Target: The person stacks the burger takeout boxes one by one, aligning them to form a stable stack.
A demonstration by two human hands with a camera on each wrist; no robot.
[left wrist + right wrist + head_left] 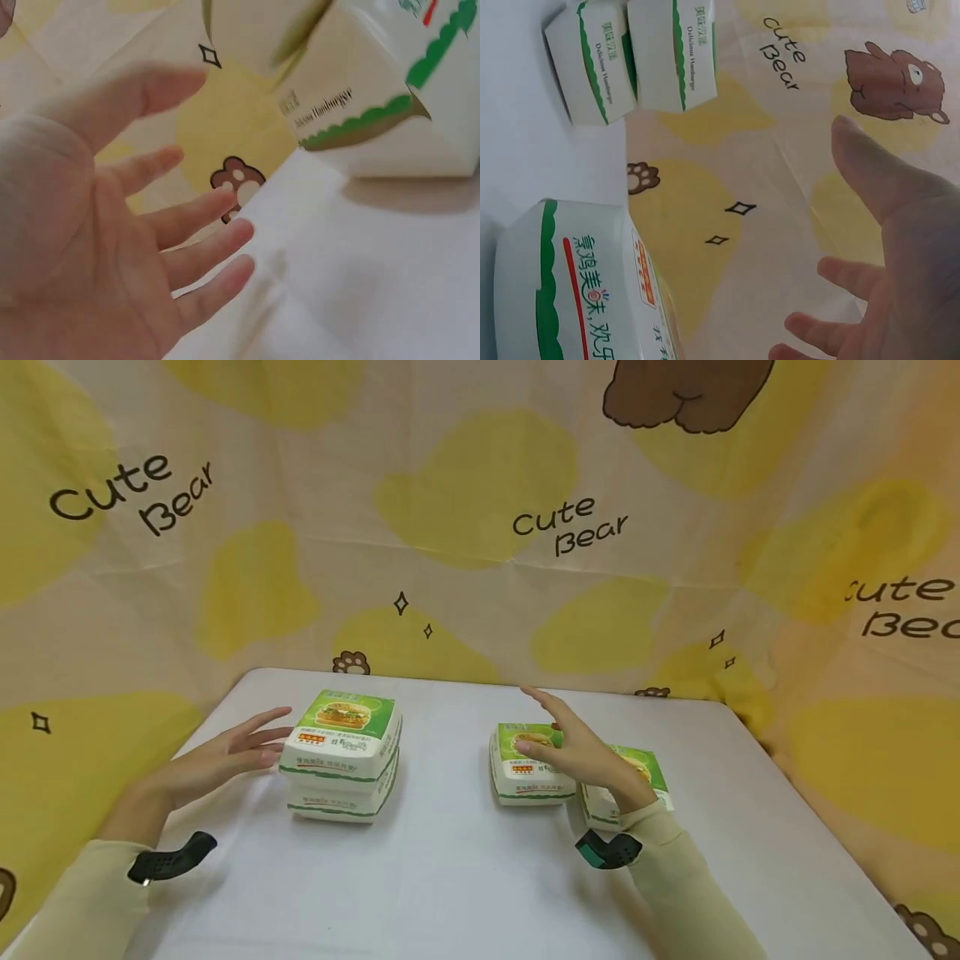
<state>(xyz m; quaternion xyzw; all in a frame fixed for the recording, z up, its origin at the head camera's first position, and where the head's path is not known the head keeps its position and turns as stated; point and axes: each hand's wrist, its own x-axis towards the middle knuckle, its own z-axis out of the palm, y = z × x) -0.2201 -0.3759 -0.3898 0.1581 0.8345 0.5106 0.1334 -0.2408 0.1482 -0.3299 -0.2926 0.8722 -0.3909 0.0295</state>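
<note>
Two green-and-white hamburger boxes are stacked on the left of the table, the upper box [341,735] sitting on the lower box [333,802]. Beside the stack's left side is my left hand [217,766], fingers spread and apart from the boxes in the left wrist view. My right hand [581,747] hovers in front of and above two more boxes, its fingers loosely extended and holding nothing. One of these, the middle box [525,789], is partly hidden by the hand. The other, the right box [600,810], stands just beside it, partly behind the wrist.
A white table [450,877] carries all the boxes. Behind it hangs a cream and yellow cloth [465,485] printed with "Cute Bear", meeting the table's back edge and running along its sides. Bare white surface lies between the stack and the middle box.
</note>
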